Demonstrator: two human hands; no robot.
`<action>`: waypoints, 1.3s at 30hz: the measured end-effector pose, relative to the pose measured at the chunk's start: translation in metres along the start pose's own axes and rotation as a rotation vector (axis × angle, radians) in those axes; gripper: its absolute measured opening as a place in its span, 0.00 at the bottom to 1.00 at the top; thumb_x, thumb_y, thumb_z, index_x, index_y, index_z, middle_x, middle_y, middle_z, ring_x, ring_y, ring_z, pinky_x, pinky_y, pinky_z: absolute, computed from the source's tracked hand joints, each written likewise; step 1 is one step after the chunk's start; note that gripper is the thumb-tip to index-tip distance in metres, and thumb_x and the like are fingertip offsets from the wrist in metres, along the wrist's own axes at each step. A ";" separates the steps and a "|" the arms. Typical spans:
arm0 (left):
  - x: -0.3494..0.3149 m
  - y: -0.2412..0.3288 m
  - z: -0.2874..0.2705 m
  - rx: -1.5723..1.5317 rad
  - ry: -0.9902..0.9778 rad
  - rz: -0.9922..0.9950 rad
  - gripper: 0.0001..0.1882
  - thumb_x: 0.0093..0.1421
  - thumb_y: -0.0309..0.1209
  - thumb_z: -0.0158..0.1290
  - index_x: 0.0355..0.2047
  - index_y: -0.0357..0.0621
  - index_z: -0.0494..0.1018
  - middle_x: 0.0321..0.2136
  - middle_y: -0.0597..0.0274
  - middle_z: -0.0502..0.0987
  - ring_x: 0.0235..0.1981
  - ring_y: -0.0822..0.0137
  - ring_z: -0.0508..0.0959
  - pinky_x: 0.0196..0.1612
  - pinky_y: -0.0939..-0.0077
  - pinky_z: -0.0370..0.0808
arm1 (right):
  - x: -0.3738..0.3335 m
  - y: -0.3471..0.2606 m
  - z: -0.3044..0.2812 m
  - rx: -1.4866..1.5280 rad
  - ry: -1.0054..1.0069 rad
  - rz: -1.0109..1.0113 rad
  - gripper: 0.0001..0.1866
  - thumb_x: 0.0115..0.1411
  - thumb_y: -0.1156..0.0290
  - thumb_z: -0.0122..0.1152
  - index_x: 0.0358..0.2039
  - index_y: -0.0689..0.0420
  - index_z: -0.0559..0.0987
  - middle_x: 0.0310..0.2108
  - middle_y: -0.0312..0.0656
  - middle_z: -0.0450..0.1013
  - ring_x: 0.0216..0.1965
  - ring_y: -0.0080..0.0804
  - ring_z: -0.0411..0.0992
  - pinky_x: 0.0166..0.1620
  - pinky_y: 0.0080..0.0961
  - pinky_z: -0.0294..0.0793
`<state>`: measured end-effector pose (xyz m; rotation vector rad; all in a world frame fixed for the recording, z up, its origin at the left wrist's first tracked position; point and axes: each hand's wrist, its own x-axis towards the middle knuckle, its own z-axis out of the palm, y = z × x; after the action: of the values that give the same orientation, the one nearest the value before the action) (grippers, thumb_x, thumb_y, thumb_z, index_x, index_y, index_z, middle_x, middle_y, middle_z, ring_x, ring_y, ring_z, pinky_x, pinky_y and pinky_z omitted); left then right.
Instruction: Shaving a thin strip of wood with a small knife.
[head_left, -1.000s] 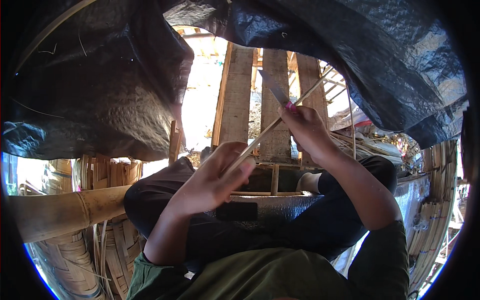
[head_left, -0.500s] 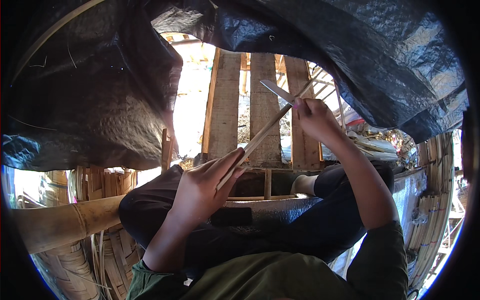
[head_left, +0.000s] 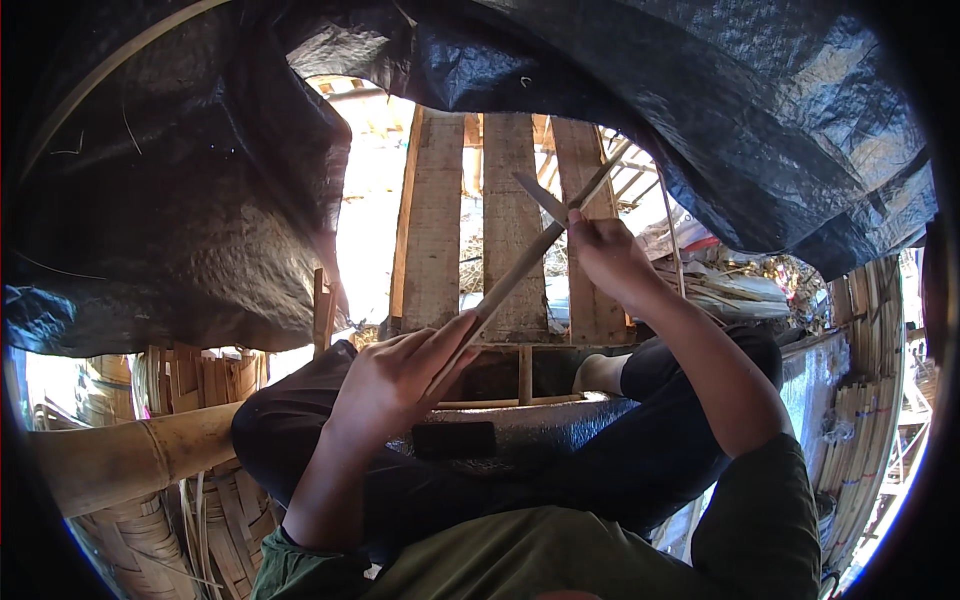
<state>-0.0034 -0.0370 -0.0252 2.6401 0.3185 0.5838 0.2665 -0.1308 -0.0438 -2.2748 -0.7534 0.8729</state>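
A long, thin bamboo strip (head_left: pixel 521 268) slants from my lap up toward the far right. My left hand (head_left: pixel 405 372) is closed round its lower part, with the fingers stretched along it. My right hand (head_left: pixel 606 258) grips a knife (head_left: pixel 541 196), whose handle is hidden in the fist. The blade points up and to the left and crosses the strip near its upper end. Whether the edge bites into the strip I cannot make out.
Wooden planks (head_left: pixel 433 230) run away ahead of me. Dark plastic sheeting (head_left: pixel 180 200) hangs on both sides and overhead. A thick bamboo pole (head_left: pixel 140 450) lies at my left, by a woven bamboo wall (head_left: pixel 150 545). Bundled bamboo strips (head_left: pixel 858 430) stand at the right.
My right hand and the knife have moved slightly left and down along the strip, and the blade has turned. The whole view has shifted a little; my left hand keeps its hold.
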 end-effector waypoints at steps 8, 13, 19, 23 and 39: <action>0.004 0.003 -0.014 -0.817 -0.198 -0.253 0.28 0.63 0.25 0.54 0.63 0.35 0.61 0.30 0.58 0.79 0.30 0.70 0.81 0.29 0.78 0.77 | 0.006 0.011 0.011 0.091 0.080 -0.121 0.29 0.63 0.45 0.54 0.24 0.62 0.78 0.18 0.42 0.72 0.21 0.33 0.71 0.29 0.36 0.68; 0.011 0.000 -0.019 -1.081 -0.255 -0.675 0.24 0.71 0.38 0.43 0.57 0.28 0.66 0.27 0.56 0.78 0.29 0.68 0.82 0.23 0.81 0.76 | 0.000 0.010 0.023 0.223 0.042 -0.182 0.22 0.60 0.53 0.61 0.23 0.61 0.77 0.16 0.35 0.69 0.19 0.22 0.67 0.25 0.29 0.65; 0.030 -0.016 -0.025 -1.285 -0.561 -0.891 0.18 0.71 0.40 0.41 0.44 0.35 0.71 0.26 0.60 0.77 0.27 0.69 0.83 0.22 0.80 0.76 | -0.002 -0.003 0.019 0.250 -0.053 -0.041 0.18 0.62 0.57 0.61 0.24 0.58 0.75 0.15 0.30 0.64 0.20 0.18 0.62 0.25 0.26 0.61; 0.027 -0.020 -0.009 -0.967 -0.568 -0.879 0.22 0.72 0.45 0.37 0.48 0.39 0.71 0.19 0.67 0.70 0.15 0.75 0.72 0.17 0.81 0.69 | -0.012 -0.015 0.022 0.190 0.005 -0.025 0.20 0.61 0.54 0.61 0.29 0.61 0.77 0.20 0.35 0.69 0.24 0.23 0.67 0.29 0.28 0.66; 0.010 0.009 -0.002 -1.738 -0.413 -1.024 0.19 0.73 0.46 0.35 0.41 0.44 0.68 0.10 0.69 0.61 0.06 0.79 0.57 0.07 0.87 0.51 | 0.005 0.011 -0.005 -0.032 0.023 -0.313 0.19 0.68 0.61 0.49 0.31 0.65 0.76 0.23 0.54 0.73 0.26 0.41 0.74 0.33 0.38 0.69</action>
<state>0.0054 -0.0411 -0.0159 0.6728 0.5703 -0.1256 0.2763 -0.1366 -0.0508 -2.1128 -1.0833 0.6900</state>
